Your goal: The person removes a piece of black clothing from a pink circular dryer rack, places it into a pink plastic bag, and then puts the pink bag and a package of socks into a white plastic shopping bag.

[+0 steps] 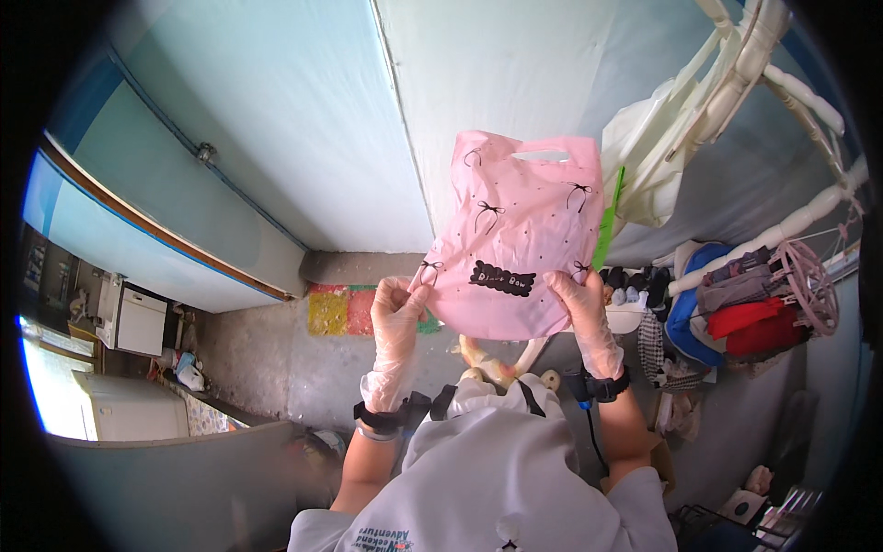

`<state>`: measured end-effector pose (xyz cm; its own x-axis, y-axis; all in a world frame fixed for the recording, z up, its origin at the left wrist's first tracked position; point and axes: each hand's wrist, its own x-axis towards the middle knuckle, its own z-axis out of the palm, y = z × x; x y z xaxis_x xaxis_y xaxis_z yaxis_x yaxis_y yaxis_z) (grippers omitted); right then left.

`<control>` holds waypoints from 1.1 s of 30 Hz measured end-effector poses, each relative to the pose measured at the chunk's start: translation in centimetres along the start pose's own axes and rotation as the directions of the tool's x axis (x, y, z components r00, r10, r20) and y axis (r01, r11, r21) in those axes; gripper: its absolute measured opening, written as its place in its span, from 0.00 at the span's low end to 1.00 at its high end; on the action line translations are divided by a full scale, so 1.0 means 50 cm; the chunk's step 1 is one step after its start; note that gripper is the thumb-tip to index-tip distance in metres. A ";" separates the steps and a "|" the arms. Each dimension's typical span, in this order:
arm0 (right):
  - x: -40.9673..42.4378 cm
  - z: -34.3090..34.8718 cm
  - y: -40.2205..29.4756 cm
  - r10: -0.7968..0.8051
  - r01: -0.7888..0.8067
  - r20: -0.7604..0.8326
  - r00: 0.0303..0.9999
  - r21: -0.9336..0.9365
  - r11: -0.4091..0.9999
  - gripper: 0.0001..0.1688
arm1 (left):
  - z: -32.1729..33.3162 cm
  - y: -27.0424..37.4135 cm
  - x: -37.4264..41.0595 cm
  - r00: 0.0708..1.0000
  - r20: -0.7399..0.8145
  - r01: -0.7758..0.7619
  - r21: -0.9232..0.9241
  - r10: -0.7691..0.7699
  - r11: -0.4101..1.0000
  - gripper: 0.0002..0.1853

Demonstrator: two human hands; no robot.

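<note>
A pink plastic bag (pixel 517 234) with black bow prints, dots and a cut-out handle is held up before me, its handle away from me. My left hand (pixel 399 310), in a clear thin plastic glove, pinches the bag's lower left edge between thumb and fingers. On the other side, my right hand (pixel 585 310), gloved the same way, grips the lower right edge, thumb on the front. A black patch with white lettering lies on the bag's front between the hands. Both wrists wear black straps.
White turned posts (pixel 786 224) stand at right, with a pale bag (pixel 648 152) hanging there. Near them are a pink hanger (pixel 810 290) with clothes and a bright green strip (pixel 608 224). Coloured mats (pixel 328 310) lie on the floor; a low partition (pixel 172 476) stands at lower left.
</note>
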<state>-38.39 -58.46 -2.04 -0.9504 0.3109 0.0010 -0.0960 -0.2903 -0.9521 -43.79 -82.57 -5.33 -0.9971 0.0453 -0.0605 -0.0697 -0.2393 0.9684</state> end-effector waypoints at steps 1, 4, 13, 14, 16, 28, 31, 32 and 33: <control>-0.002 -0.001 -0.005 -0.005 0.005 0.000 1.000 -0.015 1.000 0.29 | -0.003 0.000 -0.001 0.999 0.038 0.005 -0.017 -0.004 1.000 0.10; -0.007 -0.021 -0.006 0.019 -0.015 0.034 0.999 -0.098 0.995 0.29 | -0.020 -0.004 0.002 0.983 0.182 0.027 -0.043 -0.019 0.999 0.27; -0.024 -0.019 0.024 0.100 -0.027 0.283 0.954 -0.252 0.967 0.23 | 0.016 0.008 -0.006 0.827 0.515 0.286 -0.039 -0.226 0.957 0.51; -0.024 -0.018 0.033 0.093 -0.013 0.252 0.963 -0.302 0.953 0.23 | 0.016 0.004 -0.007 0.823 0.500 0.301 0.015 -0.268 0.954 0.47; -0.025 0.006 0.023 -0.031 0.100 0.210 0.977 -0.327 0.939 0.22 | 0.028 0.002 -0.014 0.857 0.430 0.287 0.059 -0.284 0.956 0.32; -0.021 -0.007 0.024 0.117 -0.088 0.301 0.947 -0.108 0.990 0.22 | 0.054 -0.016 -0.026 0.944 0.231 0.247 -0.021 -0.236 0.969 0.16; -0.017 -0.001 0.050 0.122 -0.097 0.195 0.973 -0.133 0.986 0.19 | 0.050 -0.031 -0.031 0.949 0.239 0.185 0.101 -0.205 0.977 0.16; -0.016 0.000 0.051 0.091 -0.062 0.167 0.982 -0.170 0.983 0.18 | 0.047 -0.037 -0.032 0.953 0.243 0.144 0.168 -0.182 0.975 0.16; -0.017 0.000 0.052 0.060 -0.030 0.139 0.988 -0.209 0.978 0.17 | 0.038 -0.046 -0.029 0.934 0.305 0.153 0.126 -0.185 0.980 0.17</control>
<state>-37.83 -59.47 -4.51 -0.9864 0.1635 -0.0139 -0.0033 -0.1043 -0.9945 -42.13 -80.25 -7.03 -0.9096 0.3824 -0.1623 -0.2175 -0.1055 0.9703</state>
